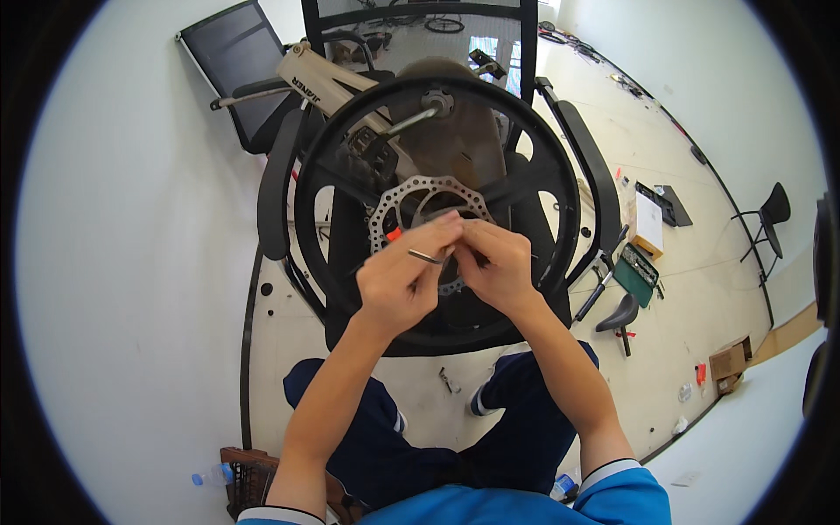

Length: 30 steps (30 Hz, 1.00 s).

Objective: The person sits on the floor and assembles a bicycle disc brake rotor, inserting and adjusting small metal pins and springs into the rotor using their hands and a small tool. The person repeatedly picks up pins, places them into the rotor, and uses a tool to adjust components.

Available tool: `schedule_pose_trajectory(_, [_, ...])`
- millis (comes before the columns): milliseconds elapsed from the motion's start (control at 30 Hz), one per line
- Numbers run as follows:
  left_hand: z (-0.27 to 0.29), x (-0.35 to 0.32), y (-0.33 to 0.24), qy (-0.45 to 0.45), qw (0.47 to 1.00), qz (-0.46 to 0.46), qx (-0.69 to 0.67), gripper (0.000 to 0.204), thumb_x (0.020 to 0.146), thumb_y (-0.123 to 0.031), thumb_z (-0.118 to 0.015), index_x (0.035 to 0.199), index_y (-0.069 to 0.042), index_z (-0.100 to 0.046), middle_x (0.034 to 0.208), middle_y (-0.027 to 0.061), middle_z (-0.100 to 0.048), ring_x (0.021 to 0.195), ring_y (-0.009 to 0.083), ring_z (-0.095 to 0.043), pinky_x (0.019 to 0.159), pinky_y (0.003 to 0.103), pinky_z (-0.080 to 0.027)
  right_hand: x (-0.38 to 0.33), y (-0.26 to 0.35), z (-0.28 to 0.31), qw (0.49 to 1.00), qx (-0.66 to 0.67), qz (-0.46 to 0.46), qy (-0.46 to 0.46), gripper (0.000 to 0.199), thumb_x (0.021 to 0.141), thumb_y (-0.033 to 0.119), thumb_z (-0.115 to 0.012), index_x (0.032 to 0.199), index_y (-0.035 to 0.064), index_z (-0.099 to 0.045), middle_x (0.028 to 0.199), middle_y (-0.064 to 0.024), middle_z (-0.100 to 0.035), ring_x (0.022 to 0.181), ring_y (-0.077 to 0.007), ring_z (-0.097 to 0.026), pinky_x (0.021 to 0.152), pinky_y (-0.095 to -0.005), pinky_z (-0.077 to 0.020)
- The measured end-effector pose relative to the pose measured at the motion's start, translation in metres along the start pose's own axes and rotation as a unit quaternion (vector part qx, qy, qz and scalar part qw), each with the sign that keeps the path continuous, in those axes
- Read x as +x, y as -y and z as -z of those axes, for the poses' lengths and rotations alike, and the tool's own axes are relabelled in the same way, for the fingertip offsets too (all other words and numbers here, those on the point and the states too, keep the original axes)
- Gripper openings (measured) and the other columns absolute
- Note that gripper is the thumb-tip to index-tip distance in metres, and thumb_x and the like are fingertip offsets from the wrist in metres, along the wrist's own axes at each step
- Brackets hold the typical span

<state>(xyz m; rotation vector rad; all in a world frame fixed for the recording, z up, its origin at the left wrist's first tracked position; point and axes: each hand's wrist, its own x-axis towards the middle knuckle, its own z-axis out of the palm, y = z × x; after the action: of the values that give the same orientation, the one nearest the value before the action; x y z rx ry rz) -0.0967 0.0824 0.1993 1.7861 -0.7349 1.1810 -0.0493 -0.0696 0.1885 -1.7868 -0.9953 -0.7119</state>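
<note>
My left hand (404,273) and my right hand (499,261) meet at the fingertips above the hub of a black bicycle wheel (308,197). Fingers closed, the left hand holds a bent metal hex key (424,256), part of which shows beside its fingers. The right fingers are pinched together, and whatever lies between them is hidden. Beneath both hands is a silver brake disc (411,185) with holes around its rim; the hands cover its centre. A small orange-red piece (394,234) sits at the disc's left side. The wheel lies across a black office chair (595,157).
A beige bicycle frame (306,72) with a crank and pedal (372,153) lies beyond and under the wheel. On the floor to the right are a green tool case (636,276), a white box (647,223) and a saddle (619,313). Another chair (241,61) stands at the far left.
</note>
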Motion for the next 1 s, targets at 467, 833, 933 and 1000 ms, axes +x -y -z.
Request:
schedule_pose_trajectory(467, [0.004, -0.011, -0.002, -0.041, 0.998, 0.042, 0.023, 0.022, 0.084, 0.008, -0.072, 0.106, 0.008, -0.071, 0.100, 0.0168, -0.075, 0.086, 0.0190, -0.075, 0.078, 0.026, -0.060, 0.002, -0.003, -0.015, 0.998, -0.005, -0.002, -0.055, 0.023, 0.073, -0.005, -0.076, 0.094, 0.0031, -0.071, 0.089, -0.0057, -0.071, 0.056, -0.0140, -0.064, 0.050, -0.0239, -0.0482])
schedule_pose_trajectory(833, [0.000, -0.008, 0.000, -0.058, 0.995, -0.030, 0.080, 0.027, 0.078, 0.007, -0.078, 0.104, 0.007, -0.072, 0.097, 0.0152, -0.076, 0.082, 0.0231, -0.075, 0.075, 0.027, -0.060, 0.004, -0.001, -0.004, 0.998, 0.001, 0.040, -0.050, 0.024, 0.074, -0.005, -0.073, 0.097, 0.0039, -0.074, 0.081, -0.0085, -0.072, 0.060, -0.0203, -0.067, 0.054, -0.0245, -0.0512])
schedule_pose_trajectory(933, [0.002, -0.010, 0.003, -0.079, 0.994, -0.036, 0.073, 0.029, 0.073, 0.003, -0.084, 0.099, 0.007, -0.073, 0.093, 0.0145, -0.076, 0.080, 0.0217, -0.075, 0.073, 0.027, -0.060, 0.002, 0.001, -0.008, 0.999, -0.005, 0.019, -0.044, 0.025, 0.071, -0.004, -0.075, 0.095, 0.0044, -0.074, 0.077, -0.0073, -0.071, 0.059, -0.0176, -0.066, 0.052, -0.0240, -0.0499])
schedule_pose_trajectory(1000, [0.003, -0.010, -0.002, -0.068, 0.996, -0.005, 0.060, 0.023, 0.077, 0.008, -0.079, 0.099, 0.007, -0.073, 0.094, 0.0155, -0.076, 0.080, 0.0210, -0.075, 0.073, 0.027, -0.060, 0.002, 0.001, -0.010, 0.998, -0.003, 0.019, -0.054, 0.025, 0.070, -0.005, -0.076, 0.094, 0.0046, -0.074, 0.077, -0.0067, -0.071, 0.058, -0.0158, -0.066, 0.051, -0.0238, -0.0489])
